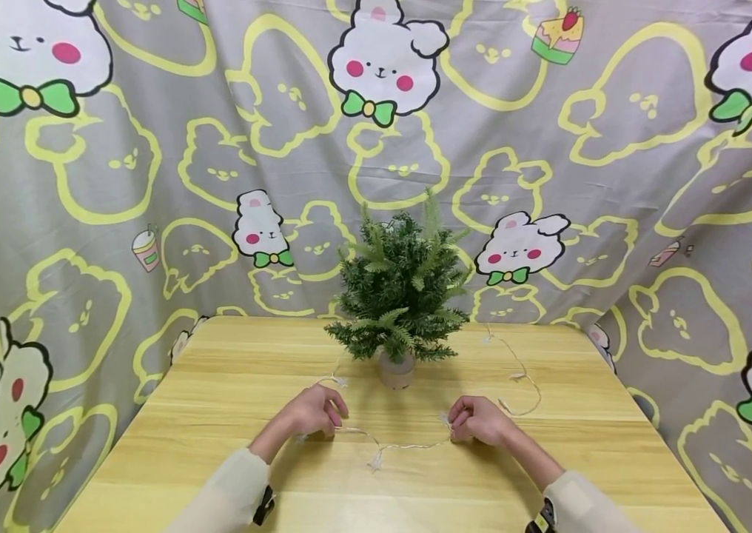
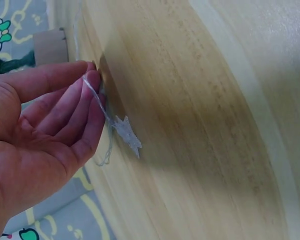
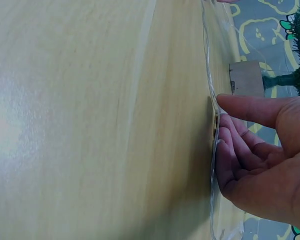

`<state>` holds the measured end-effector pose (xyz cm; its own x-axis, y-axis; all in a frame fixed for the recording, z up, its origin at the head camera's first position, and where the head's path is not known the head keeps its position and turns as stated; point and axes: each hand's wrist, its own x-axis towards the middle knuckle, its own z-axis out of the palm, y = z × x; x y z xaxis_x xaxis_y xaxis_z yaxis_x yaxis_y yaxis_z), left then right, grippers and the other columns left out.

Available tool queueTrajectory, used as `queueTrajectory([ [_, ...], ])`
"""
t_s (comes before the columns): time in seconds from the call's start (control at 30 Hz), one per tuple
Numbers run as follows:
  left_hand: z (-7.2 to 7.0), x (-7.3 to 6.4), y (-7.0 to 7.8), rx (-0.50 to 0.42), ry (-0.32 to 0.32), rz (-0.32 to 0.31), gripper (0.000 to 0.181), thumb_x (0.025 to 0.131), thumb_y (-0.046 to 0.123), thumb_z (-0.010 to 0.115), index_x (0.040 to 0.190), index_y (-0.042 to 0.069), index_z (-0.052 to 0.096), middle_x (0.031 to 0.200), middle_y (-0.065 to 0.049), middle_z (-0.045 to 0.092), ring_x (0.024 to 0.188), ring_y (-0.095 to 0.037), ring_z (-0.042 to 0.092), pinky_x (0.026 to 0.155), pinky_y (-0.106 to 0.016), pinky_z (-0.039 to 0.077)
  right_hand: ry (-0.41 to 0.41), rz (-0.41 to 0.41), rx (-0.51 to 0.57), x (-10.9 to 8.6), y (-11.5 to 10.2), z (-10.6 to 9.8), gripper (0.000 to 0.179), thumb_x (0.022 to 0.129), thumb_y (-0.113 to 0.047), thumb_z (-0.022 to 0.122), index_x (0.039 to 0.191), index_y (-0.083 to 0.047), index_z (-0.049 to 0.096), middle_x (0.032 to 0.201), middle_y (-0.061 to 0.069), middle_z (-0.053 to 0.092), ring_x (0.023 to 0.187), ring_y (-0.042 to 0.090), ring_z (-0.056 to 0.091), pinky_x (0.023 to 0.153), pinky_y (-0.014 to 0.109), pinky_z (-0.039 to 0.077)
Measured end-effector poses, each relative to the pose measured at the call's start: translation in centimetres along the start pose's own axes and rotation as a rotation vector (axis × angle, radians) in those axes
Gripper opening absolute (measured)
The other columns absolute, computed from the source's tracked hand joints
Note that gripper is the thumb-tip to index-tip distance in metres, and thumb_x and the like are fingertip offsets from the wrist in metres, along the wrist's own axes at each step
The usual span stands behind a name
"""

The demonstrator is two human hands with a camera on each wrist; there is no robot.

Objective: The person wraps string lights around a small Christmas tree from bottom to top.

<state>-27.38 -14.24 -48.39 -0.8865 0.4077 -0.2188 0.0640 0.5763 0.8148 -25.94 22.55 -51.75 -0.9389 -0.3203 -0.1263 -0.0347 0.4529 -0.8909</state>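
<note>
A clear-wired string of star lights runs across the table between the two hands, sagging toward the near side. My left hand pinches the wire between thumb and fingertips. In the left wrist view a translucent star hangs from the wire just beyond those fingers. With thumb and curled fingers, my right hand holds another stretch of the wire. Behind both hands stands a small artificial pine tree, upright on a round, pale brown base.
More of the string lies right of the tree, its loose wire curving toward the back. Another star rests left of the base. Wood-grain table meets a grey cartoon-print curtain at the back and sides.
</note>
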Motion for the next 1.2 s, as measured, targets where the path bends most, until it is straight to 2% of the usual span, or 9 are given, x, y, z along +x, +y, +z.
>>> queueTrajectory([
  [0.2, 0.2, -0.1, -0.2, -0.003, 0.020, 0.006, 0.034, 0.067, -0.021, 0.067, 0.096, -0.003, 0.072, 0.084, -0.016, 0.071, 0.072, -0.021, 0.065, 0.066, -0.036, 0.059, 0.043, 0.025, -0.035, 0.2, 0.2, 0.2, 0.030, 0.070, 0.008, 0.078, 0.096, 0.006, 0.065, 0.079, 0.007, 0.068, 0.071, 0.016, 0.062, 0.059, 0.026, 0.051],
  [0.47, 0.2, -0.1, -0.5, 0.017, 0.038, 0.023, 0.027, 0.070, -0.017, 0.070, 0.090, 0.000, 0.075, 0.081, -0.012, 0.072, 0.073, -0.021, 0.066, 0.069, -0.036, 0.059, 0.060, 0.043, -0.087, 0.2, 0.0, 0.2, 0.024, 0.068, 0.006, 0.076, 0.090, 0.002, 0.068, 0.070, 0.003, 0.067, 0.065, 0.015, 0.060, 0.060, 0.028, 0.051],
  [0.8, 0.1, -0.3, -0.4, 0.023, 0.050, 0.034, 0.025, 0.072, -0.017, 0.068, 0.088, 0.000, 0.076, 0.080, -0.011, 0.073, 0.072, -0.022, 0.067, 0.065, -0.034, 0.059, 0.052, 0.060, -0.113, 0.6, -0.2, 0.4, 0.020, 0.070, 0.008, 0.071, 0.087, 0.000, 0.068, 0.070, 0.003, 0.065, 0.064, 0.015, 0.058, 0.059, 0.027, 0.049],
  [1.03, -0.1, -0.4, -0.5, 0.008, 0.033, 0.048, 0.025, 0.072, -0.019, 0.067, 0.087, -0.001, 0.075, 0.081, -0.014, 0.073, 0.070, -0.025, 0.066, 0.065, -0.036, 0.059, 0.059, 0.104, -0.164, 0.1, -1.2, 0.3, 0.019, 0.070, 0.002, 0.076, 0.086, -0.002, 0.069, 0.076, 0.005, 0.066, 0.069, 0.019, 0.058, 0.061, 0.030, 0.049],
  [1.2, -0.5, -0.1, -0.4, 0.035, 0.030, 0.060, 0.026, 0.070, -0.017, 0.068, 0.087, 0.002, 0.075, 0.080, -0.011, 0.072, 0.070, -0.020, 0.064, 0.067, -0.037, 0.059, 0.020, 0.072, -0.136, -0.4, -2.1, -0.1, 0.018, 0.070, 0.007, 0.069, 0.087, 0.001, 0.068, 0.077, 0.008, 0.065, 0.067, 0.018, 0.057, 0.058, 0.027, 0.047],
])
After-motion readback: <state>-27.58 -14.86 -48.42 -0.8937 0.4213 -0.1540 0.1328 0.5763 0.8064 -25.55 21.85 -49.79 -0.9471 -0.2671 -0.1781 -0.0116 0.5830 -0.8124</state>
